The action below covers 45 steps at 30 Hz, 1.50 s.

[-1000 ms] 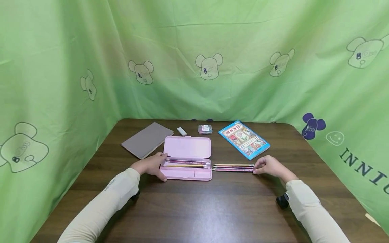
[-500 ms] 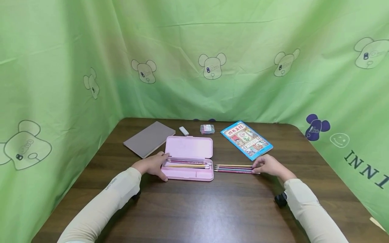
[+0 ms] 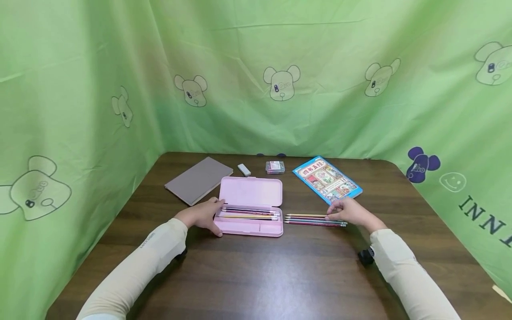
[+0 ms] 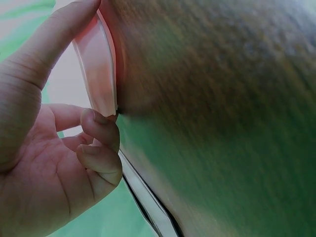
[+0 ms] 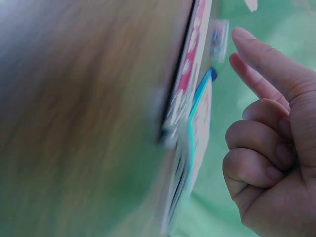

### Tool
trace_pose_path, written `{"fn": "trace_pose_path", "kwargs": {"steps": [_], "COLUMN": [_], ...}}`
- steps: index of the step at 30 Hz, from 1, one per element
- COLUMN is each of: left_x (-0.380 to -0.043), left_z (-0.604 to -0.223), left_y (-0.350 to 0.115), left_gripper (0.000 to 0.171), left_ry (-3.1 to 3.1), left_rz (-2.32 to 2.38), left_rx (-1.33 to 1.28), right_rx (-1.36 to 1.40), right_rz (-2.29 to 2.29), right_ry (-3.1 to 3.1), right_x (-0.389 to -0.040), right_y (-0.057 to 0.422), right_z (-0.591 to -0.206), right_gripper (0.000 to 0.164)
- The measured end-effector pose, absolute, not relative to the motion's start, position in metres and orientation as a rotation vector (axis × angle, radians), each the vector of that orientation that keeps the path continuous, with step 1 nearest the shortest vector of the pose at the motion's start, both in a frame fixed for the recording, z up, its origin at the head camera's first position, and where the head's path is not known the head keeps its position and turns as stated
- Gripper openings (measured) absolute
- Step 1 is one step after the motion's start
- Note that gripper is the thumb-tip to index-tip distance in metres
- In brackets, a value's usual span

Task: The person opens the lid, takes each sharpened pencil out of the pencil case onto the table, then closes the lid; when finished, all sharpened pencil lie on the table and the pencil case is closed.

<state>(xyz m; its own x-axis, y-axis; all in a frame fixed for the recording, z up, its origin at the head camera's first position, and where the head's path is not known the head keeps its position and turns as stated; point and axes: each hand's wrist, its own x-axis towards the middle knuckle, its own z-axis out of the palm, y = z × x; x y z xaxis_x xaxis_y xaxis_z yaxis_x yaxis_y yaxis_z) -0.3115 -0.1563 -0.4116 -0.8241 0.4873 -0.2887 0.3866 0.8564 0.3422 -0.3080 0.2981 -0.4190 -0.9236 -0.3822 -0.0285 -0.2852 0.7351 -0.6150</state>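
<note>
A pink pencil case (image 3: 250, 191) lies with its lid up on the table, several pencils (image 3: 248, 217) in its back compartment. My left hand (image 3: 203, 215) grips the left end of the case, thumb at the front edge, fingers behind. From the left wrist, the thumb and fingers hold opposite edges of the case (image 4: 98, 69). Just right of the case, several pencils (image 3: 306, 221) lie side by side on the table. Over their right part is my right hand (image 3: 351, 210). In the right wrist view its thumb and index finger extend, empty, beside the pencils (image 5: 190, 59); the other fingers are curled.
Behind the case to the left lies a grey notebook (image 3: 198, 180). A white eraser (image 3: 244, 170) and a small clear box (image 3: 275, 167) are at the back. A blue-edged picture book (image 3: 326, 178) lies behind the right hand. Green cloth (image 3: 240, 111) hangs behind the table.
My right hand has shifted left and slightly back, from the pencils' right ends to over them. The left hand keeps its grip on the case. The head view has turned slightly.
</note>
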Motion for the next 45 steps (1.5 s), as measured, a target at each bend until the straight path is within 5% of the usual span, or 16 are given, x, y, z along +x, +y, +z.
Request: {"fn": "trace_pose_path", "kwargs": {"steps": [21, 45], "left_x": [-0.305, -0.304], "left_z": [-0.413, -0.411], "left_y": [-0.152, -0.154], "left_gripper": [0.104, 0.106], "left_ry": [2.664, 2.694], "left_rz": [0.419, 0.42], "left_rx": [0.664, 0.639], "right_rx": [-0.919, -0.809], "right_rz": [-0.582, -0.487], "right_ry": [2.678, 2.677], "right_x": [-0.325, -0.334], "right_y": [0.159, 0.136], "right_z": [-0.413, -0.412], "right_gripper": [0.013, 0.011]}}
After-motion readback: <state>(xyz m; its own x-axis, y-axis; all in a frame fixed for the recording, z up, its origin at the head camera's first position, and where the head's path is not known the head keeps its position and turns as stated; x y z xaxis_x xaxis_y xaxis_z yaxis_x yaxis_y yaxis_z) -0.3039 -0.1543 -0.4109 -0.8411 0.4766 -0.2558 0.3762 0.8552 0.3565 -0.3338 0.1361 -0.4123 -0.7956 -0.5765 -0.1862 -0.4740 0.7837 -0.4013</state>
